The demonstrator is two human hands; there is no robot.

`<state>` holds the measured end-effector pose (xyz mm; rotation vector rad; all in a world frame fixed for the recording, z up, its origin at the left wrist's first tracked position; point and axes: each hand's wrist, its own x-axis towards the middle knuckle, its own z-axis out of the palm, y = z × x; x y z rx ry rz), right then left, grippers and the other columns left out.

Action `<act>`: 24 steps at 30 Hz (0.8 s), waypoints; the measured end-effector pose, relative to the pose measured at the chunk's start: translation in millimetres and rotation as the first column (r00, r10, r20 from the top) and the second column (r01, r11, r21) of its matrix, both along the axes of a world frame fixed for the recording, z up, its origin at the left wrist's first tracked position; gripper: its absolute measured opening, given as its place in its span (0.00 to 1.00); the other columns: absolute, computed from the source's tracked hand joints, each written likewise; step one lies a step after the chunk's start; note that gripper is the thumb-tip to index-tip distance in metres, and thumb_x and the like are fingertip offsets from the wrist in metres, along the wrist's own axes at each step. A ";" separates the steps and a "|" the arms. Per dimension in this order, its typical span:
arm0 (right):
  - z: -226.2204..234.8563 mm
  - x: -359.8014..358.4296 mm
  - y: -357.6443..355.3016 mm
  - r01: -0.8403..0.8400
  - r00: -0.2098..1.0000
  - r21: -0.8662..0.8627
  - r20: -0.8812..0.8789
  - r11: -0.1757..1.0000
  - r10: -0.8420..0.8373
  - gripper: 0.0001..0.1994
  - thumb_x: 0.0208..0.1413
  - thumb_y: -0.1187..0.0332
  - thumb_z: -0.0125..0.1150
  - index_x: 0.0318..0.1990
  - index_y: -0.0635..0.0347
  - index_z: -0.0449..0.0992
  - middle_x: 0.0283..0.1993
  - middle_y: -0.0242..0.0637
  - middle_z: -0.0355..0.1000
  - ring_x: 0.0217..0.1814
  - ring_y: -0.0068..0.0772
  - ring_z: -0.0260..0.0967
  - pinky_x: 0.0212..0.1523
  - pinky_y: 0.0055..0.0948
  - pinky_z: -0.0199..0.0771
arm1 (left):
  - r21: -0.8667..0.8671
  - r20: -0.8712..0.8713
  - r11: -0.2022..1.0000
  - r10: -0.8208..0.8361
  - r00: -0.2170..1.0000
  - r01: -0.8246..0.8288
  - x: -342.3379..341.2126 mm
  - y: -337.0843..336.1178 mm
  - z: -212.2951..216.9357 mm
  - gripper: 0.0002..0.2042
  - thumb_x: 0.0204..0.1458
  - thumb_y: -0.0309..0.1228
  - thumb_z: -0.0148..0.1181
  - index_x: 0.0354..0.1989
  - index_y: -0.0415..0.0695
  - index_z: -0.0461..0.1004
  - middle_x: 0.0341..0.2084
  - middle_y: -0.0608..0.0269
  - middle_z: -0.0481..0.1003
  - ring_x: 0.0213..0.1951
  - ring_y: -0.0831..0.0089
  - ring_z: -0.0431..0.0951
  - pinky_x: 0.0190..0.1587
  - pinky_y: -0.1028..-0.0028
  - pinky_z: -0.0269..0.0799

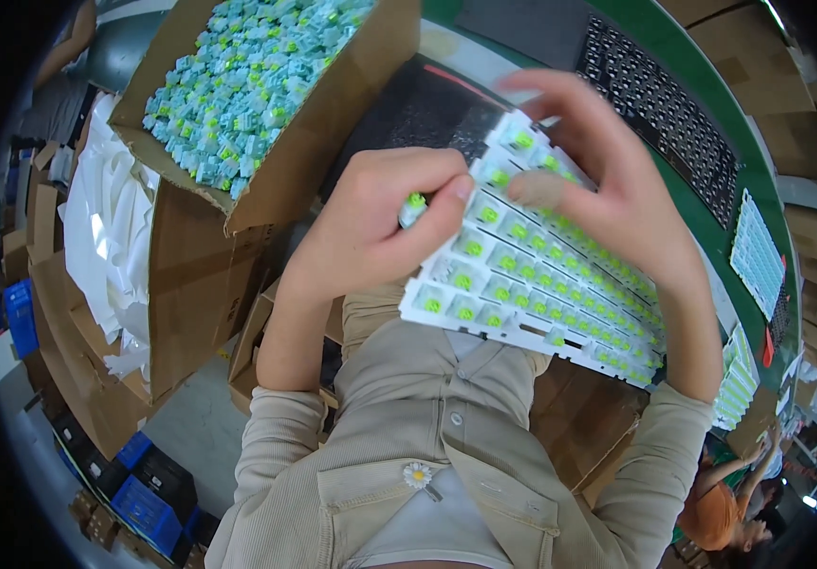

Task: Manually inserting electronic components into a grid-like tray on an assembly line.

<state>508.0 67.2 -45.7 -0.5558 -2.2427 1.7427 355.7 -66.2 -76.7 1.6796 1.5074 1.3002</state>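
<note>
A white keyboard plate (532,327) with rows of switches with bright green stems lies tilted in front of me, above my lap. My left hand (356,213) is closed at its left edge, with a keyboard switch (414,209) showing between the curled fingers. The left thumb and index fingertips meet beside the plate's edge; whether they grip it too I cannot tell. Over the plate's far side is my right hand (617,171), its thumb low over the upper switch rows. Its index finger is raised apart and blurred by motion.
An open cardboard box (323,123) full of pale blue and green switches stands at the left. On the green table lies a black keyboard plate (660,114). White switch-filled plates (758,254) are at the right, near other people (717,498). White sheeting (110,237) hangs beside the box.
</note>
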 end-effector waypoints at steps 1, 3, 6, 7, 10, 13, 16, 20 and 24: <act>0.3 11.2 -0.7 0.091 0.995 0.314 -0.056 0.945 -0.078 0.32 0.38 0.72 0.67 0.54 0.59 0.61 0.48 0.39 0.64 0.47 0.28 0.65 0.49 0.27 0.64 | 0.001 0.041 0.999 0.047 0.998 -0.047 1.3 2.3 -1.3 0.07 0.48 0.22 0.50 0.20 0.36 0.63 0.13 0.57 0.60 0.16 0.67 0.61 0.20 0.72 0.56; 4.8 39.9 -24.9 0.144 0.990 0.457 -0.064 0.878 -0.130 0.33 0.36 0.70 0.68 0.54 0.57 0.62 0.51 0.42 0.62 0.51 0.34 0.64 0.51 0.30 0.63 | -0.013 0.042 0.997 0.071 0.997 -0.071 -1.1 1.7 -2.6 0.07 0.48 0.22 0.50 0.20 0.36 0.63 0.13 0.57 0.60 0.16 0.69 0.60 0.20 0.73 0.56; 12.2 57.1 -82.4 0.236 0.969 0.611 -0.088 0.756 -0.232 0.32 0.33 0.65 0.63 0.53 0.53 0.66 0.56 0.47 0.62 0.54 0.56 0.61 0.54 0.45 0.61 | -0.028 0.067 0.999 0.045 0.997 -0.043 3.5 15.4 18.7 0.06 0.48 0.21 0.50 0.21 0.36 0.63 0.13 0.60 0.60 0.16 0.73 0.59 0.20 0.76 0.55; 13.1 58.7 -95.5 0.166 0.963 0.779 0.005 0.605 -0.271 0.31 0.34 0.66 0.62 0.53 0.55 0.66 0.56 0.47 0.61 0.55 0.57 0.60 0.53 0.46 0.62 | 0.043 0.130 0.994 0.095 0.987 -0.101 11.4 19.3 31.2 0.07 0.48 0.22 0.51 0.20 0.36 0.63 0.13 0.61 0.60 0.17 0.75 0.59 0.20 0.76 0.55; 11.1 56.9 -104.5 0.157 0.918 0.915 0.003 0.370 -0.398 0.28 0.36 0.70 0.60 0.52 0.59 0.67 0.55 0.47 0.63 0.55 0.57 0.61 0.51 0.44 0.66 | 0.204 0.277 0.973 0.052 0.959 -0.112 28.9 24.5 62.7 0.11 0.49 0.28 0.53 0.19 0.36 0.62 0.13 0.64 0.61 0.16 0.77 0.59 0.20 0.78 0.53; 30.9 78.7 -102.3 0.365 0.842 0.896 -0.201 0.254 -0.501 0.25 0.38 0.74 0.59 0.50 0.60 0.69 0.51 0.47 0.67 0.51 0.53 0.66 0.47 0.39 0.69 | 0.275 0.507 0.961 -0.166 0.846 0.024 45.1 24.2 82.1 0.17 0.50 0.37 0.54 0.17 0.37 0.61 0.13 0.65 0.62 0.16 0.79 0.58 0.18 0.80 0.51; 60.4 88.2 -90.0 0.614 0.641 0.761 -0.325 0.210 -0.695 0.15 0.47 0.78 0.57 0.45 0.67 0.69 0.43 0.44 0.71 0.45 0.35 0.70 0.46 0.30 0.68 | 0.337 0.713 0.902 -0.431 0.553 0.269 37.2 21.0 71.1 0.22 0.54 0.42 0.49 0.15 0.38 0.60 0.12 0.63 0.62 0.15 0.81 0.58 0.15 0.82 0.49; 94.9 108.4 -31.3 0.912 0.369 0.383 -0.606 0.148 -0.705 0.16 0.53 0.73 0.55 0.49 0.68 0.66 0.42 0.37 0.70 0.41 0.23 0.66 0.47 0.25 0.64 | 0.103 0.834 0.877 -0.333 0.440 0.469 45.4 31.0 25.0 0.15 0.57 0.34 0.43 0.21 0.39 0.61 0.16 0.64 0.61 0.15 0.82 0.58 0.15 0.82 0.50; 86.8 101.3 48.8 0.909 0.152 -0.133 -0.777 0.396 -0.611 0.17 0.56 0.75 0.49 0.53 0.67 0.61 0.49 0.40 0.66 0.49 0.29 0.64 0.54 0.31 0.61 | -0.250 0.818 0.917 0.029 0.574 0.310 62.1 52.2 -14.9 0.12 0.57 0.33 0.45 0.23 0.40 0.63 0.16 0.69 0.62 0.15 0.84 0.60 0.15 0.83 0.52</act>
